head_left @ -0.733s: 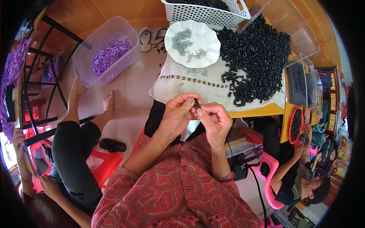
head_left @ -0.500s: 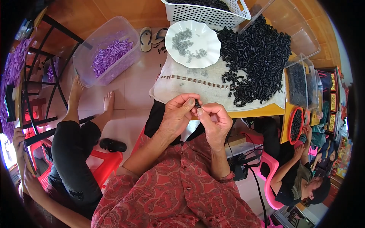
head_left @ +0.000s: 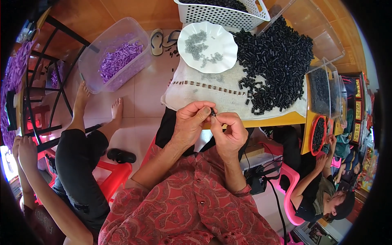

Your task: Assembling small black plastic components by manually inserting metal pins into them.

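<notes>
Pinched between the thumb and forefinger of my left hand [head_left: 190, 124] is a small black plastic piece [head_left: 212, 111], above my lap just off the table edge. My right hand [head_left: 230, 134] is closed, its thumb and fingertip meeting at the lower end of that piece; whatever they grip is too small to make out. Beyond my hands, a white scalloped plate [head_left: 226, 43] bears small clear plastic pieces [head_left: 196, 44]. To its right, a large heap of similar black pieces [head_left: 277, 65] lies on a white cloth [head_left: 183, 98].
The table's yellow edge [head_left: 277, 119] runs before me. A white perforated basket [head_left: 224, 15] stands behind the plate. Clear bins [head_left: 322, 90] and a red basin [head_left: 313, 136] are at right. On the floor sits a tub [head_left: 87, 65] of purple pieces. People sit on both sides.
My right thumb and fingers have shifted slightly at the black piece, while my left hand stays nearly still. At left, the neighbour's arms have moved, bringing both hands together.
</notes>
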A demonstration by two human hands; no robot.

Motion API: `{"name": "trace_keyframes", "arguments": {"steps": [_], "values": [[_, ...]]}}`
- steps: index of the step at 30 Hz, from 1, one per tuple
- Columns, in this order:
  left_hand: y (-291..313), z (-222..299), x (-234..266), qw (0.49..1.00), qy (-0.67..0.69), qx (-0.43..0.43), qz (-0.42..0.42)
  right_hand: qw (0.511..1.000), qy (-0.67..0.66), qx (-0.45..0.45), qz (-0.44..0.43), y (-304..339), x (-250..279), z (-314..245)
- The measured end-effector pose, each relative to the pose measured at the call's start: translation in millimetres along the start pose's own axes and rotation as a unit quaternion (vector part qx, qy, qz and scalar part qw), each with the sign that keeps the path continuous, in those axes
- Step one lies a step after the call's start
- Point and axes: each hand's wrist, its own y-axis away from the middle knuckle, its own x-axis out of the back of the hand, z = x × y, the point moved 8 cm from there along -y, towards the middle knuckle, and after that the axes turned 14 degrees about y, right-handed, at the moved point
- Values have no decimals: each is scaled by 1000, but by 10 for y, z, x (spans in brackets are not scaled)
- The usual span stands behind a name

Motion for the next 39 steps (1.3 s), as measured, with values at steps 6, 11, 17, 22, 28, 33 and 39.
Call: {"name": "trace_keyframes", "arguments": {"steps": [6, 11, 17, 22, 28, 33, 39], "values": [[8, 31, -10, 1000, -26, -9, -2, 998, 59, 25, -7, -31, 14, -122], [23, 39, -17, 995, -94, -24, -8, 996, 88, 32, -9, -33, 27, -155], [5, 67, -41, 997, -72, -32, -14, 997, 68, 15, -37, -78, 47, -175], [-1, 43, -71, 999, -15, -27, -44, 997, 40, -13, -62, -94, 42, -86], [-2, 38, -93, 999, -6, -29, -44, 998, 28, 0, -58, -98, 58, -71], [-7, 4, -54, 999, 1, -14, -35, 999, 14, 16, -48, -92, 59, -79], [1, -24, 24, 999, -10, -21, -23, 998, -2, -18, -62, -65, 36, 7]]}}
